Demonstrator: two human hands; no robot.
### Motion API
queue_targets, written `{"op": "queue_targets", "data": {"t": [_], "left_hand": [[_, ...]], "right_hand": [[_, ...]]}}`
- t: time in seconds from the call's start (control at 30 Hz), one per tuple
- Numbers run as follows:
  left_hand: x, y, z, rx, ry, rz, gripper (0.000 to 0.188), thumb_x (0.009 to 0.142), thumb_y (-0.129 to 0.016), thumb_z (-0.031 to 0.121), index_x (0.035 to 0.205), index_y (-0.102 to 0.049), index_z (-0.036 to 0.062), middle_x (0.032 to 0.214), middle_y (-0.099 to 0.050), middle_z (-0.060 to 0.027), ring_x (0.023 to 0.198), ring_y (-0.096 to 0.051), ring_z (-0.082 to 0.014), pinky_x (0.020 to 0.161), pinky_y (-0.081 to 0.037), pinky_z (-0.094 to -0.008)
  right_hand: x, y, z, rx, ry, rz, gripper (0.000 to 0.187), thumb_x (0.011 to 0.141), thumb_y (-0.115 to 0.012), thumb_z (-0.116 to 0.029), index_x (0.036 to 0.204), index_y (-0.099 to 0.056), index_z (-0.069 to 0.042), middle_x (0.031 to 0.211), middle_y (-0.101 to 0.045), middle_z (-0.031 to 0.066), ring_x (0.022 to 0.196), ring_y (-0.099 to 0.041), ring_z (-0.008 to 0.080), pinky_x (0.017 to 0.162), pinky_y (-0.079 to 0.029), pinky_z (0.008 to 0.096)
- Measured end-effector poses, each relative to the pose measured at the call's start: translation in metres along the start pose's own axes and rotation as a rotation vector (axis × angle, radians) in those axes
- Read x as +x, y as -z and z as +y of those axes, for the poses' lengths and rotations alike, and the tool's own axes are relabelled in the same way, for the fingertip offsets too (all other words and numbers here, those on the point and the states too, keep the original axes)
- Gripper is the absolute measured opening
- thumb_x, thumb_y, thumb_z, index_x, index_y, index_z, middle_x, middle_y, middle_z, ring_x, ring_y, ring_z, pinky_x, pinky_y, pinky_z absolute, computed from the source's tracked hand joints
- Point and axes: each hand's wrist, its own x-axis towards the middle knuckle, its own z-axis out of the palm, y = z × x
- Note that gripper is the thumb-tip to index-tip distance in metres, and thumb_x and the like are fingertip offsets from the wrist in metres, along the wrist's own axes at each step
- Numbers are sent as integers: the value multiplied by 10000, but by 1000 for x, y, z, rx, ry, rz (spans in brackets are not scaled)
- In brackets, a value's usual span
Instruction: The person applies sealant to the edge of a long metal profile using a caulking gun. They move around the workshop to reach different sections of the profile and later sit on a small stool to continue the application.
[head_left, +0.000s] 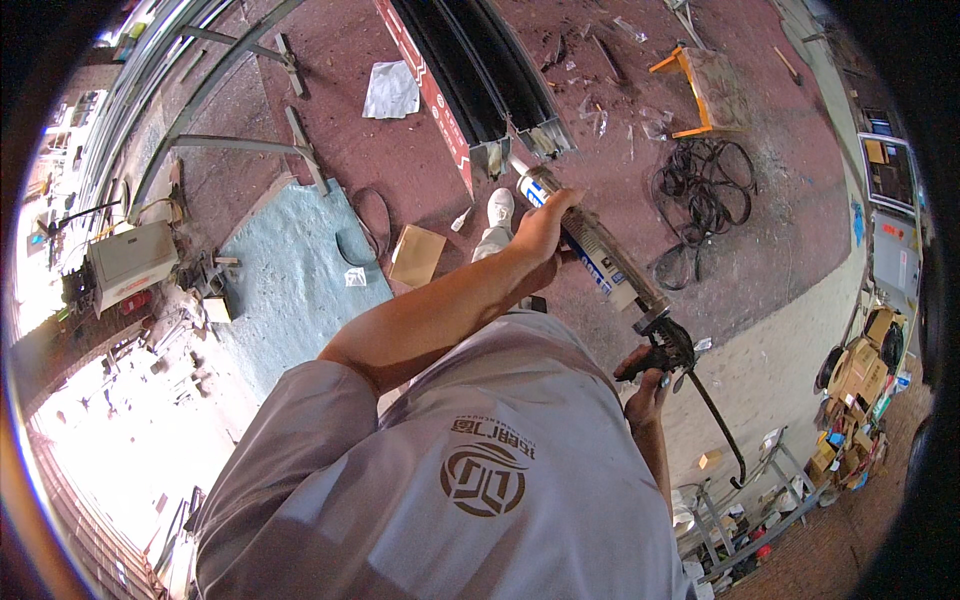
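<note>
I hold a caulking gun (633, 287) slantwise in front of me, loaded with a white and blue sealant cartridge (594, 240). Around the front part of the barrel, my left hand (543, 232) is closed. My right hand (648, 392) grips the handle at the rear, beside the black trigger part, with the bent plunger rod (718, 424) sticking out behind. The nozzle (517, 160) points at the near end of a long black frame profile (474, 75) with a red and white side strip (432, 90). Whether the tip touches the profile, I cannot tell.
A cardboard box (417, 255) stands left of my shoe (500, 207). Coiled black strips (705, 195) lie on the floor at right, near an orange-edged stool (712, 92). Metal racks (215, 140) stand at left beside a blue sheet (290, 270). Boxes (860, 370) pile up far right.
</note>
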Motion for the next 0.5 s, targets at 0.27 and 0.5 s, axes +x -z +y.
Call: {"op": "queue_targets", "data": {"t": [0.27, 0.5], "left_hand": [[11, 10, -16, -99, -8, -29, 343, 893, -618, 382, 1035, -573, 72, 878, -647, -65, 770, -653, -213, 676, -555, -421], [5, 14, -20, -83, 24, -6, 295, 932, -581, 381, 995, -555, 94, 860, -649, -67, 762, -655, -209, 702, -557, -383]], "right_hand": [[-7, 2, 5, 26, -57, 11, 677, 883, -503, -709, 959, -523, -37, 712, -572, 64, 624, -565, 175, 568, -464, 325], [-11, 2, 4, 39, -109, -2, 698, 864, -516, -731, 947, -535, -38, 725, -577, 73, 638, -574, 176, 569, -468, 323]]}}
